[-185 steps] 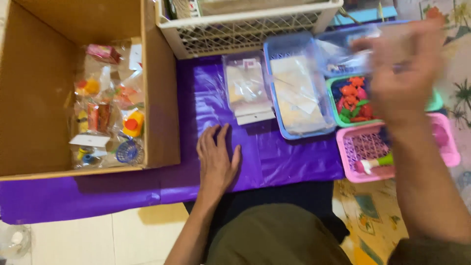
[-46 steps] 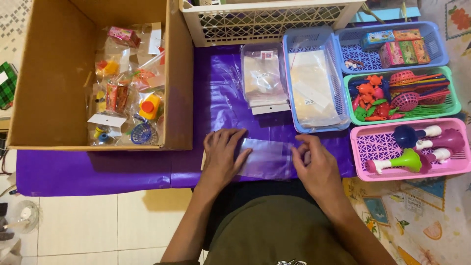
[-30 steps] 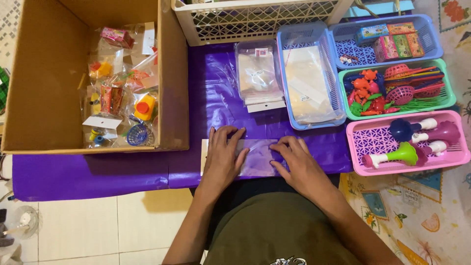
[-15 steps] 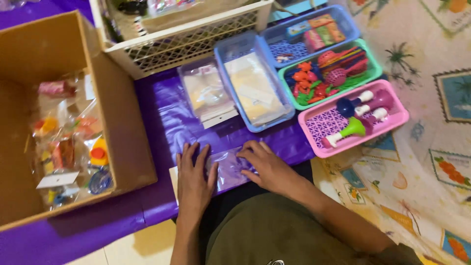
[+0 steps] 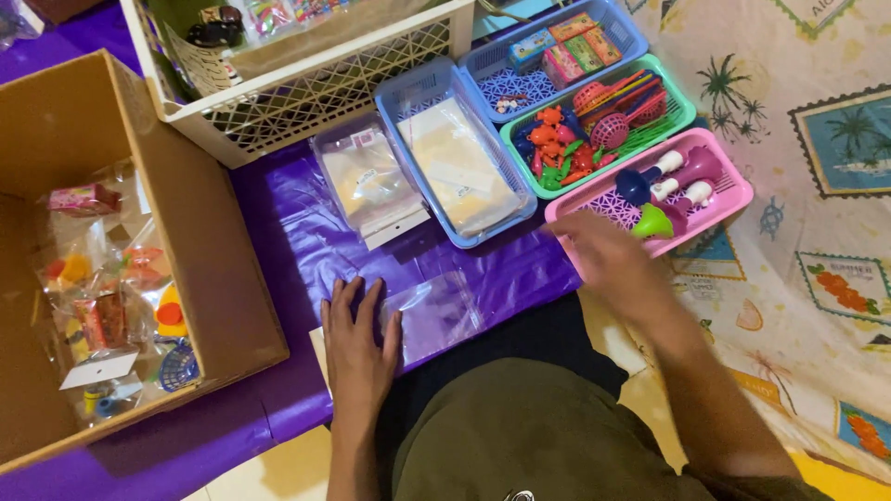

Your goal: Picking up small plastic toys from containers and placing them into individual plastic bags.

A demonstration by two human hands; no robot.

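Already the left hand (image 5: pixel 357 343) lies flat, pinning a clear bag (image 5: pixel 432 311); the blurred right hand (image 5: pixel 603 255), open and empty, nears a pink basket (image 5: pixel 733 190) and could tip it.

A cardboard box (image 5: pixel 121 232) of packed toys stands beside a white basket (image 5: pixel 306 88).

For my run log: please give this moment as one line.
left hand: flat on clear bag | right hand: empty, blurred, near pink basket

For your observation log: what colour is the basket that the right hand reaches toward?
Pink, seen in the head view: the basket beside the right hand.
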